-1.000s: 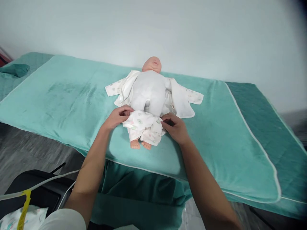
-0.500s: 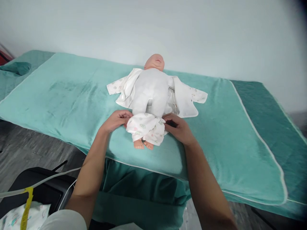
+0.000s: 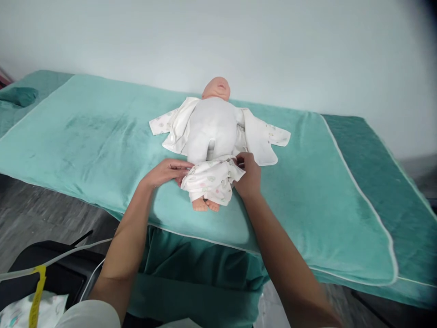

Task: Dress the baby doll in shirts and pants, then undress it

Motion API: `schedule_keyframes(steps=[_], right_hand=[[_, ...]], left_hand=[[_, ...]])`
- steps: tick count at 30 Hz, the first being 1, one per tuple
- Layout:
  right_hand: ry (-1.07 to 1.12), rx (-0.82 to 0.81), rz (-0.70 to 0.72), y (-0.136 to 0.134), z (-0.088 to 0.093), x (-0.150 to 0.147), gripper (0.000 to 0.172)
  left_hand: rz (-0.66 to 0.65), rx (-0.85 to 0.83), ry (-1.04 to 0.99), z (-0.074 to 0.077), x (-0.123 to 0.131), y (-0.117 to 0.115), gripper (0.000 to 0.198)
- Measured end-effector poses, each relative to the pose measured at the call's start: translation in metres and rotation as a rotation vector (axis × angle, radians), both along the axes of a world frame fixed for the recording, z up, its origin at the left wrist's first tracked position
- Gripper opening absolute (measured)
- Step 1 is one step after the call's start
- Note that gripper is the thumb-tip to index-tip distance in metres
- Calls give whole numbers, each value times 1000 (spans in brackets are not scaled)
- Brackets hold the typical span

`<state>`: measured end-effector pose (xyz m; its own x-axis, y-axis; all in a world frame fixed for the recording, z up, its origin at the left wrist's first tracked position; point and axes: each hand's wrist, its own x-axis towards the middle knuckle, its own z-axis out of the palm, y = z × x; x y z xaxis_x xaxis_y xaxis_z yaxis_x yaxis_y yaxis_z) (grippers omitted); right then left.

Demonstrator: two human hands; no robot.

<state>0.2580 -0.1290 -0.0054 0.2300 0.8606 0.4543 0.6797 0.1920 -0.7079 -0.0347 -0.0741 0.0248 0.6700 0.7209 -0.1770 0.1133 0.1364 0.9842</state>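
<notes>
A baby doll [image 3: 213, 123] with a white cloth body lies on its back, its feet toward me. Its arms are inside an open white patterned jacket [image 3: 261, 136], whose front panels are spread to both sides. Small patterned baby pants [image 3: 210, 180] are bunched around the lower legs, with the bare feet showing below. My left hand [image 3: 167, 172] pinches the pants at their left edge, fingertips partly hidden by the cloth. On the other side, my right hand [image 3: 248, 175] grips the waistband near the doll's knee, its fingers curled behind the fabric.
A green velvety cover [image 3: 112, 132] with pale piping spreads over the bed, which stands against a pale wall [image 3: 239, 41]. At lower left are a black chair [image 3: 51, 259], a pale cable [image 3: 78, 249] with a yellow tag [image 3: 37, 296], and a patterned cloth [image 3: 20, 312].
My right hand has moved inward and slightly up, drawing the right side of the waistband up a little. My left hand stays at the left edge. The view has shifted slightly.
</notes>
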Motion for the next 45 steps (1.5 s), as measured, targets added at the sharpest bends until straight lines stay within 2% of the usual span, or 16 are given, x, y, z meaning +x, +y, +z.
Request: schedule_keyframes(steps=[3,7,10,15,18,21,26,30,34,37,40,42,45], right_hand=[[-64,146,86,1,0,-2,11],[-121,276,153,2,-1,0,14],[-139,307,172,0,0,0,12],[-104,325,198,-5,1,-1,9],[-77,332,211,-9,1,-1,9],[-62,323,213,-11,1,-1,8],[-47,362,199,-10,1,1,10],[-14,291,172,-8,0,1,6],[5,308,158,-7,0,0,6],[-3,308,98,-7,0,0,8],[-9,306,42,-6,0,0,10],[-6,292,27,-5,0,0,11],[18,240,21,-1,1,-1,9]], left_hand=[[-18,49,30,4,2,-1,44],[-101,80,75,15,8,-3,49],[-161,105,148,30,14,-3,50],[-265,207,282,64,28,2,41],[-261,295,348,79,40,4,44],[-219,434,353,86,53,4,39],[-181,568,399,85,62,-1,23],[-91,639,412,84,61,-10,23],[-97,608,473,85,57,-16,28],[-72,558,455,82,44,-8,28],[-69,419,357,71,25,7,31],[-39,301,241,59,15,18,33],[171,262,50,35,16,32,39]])
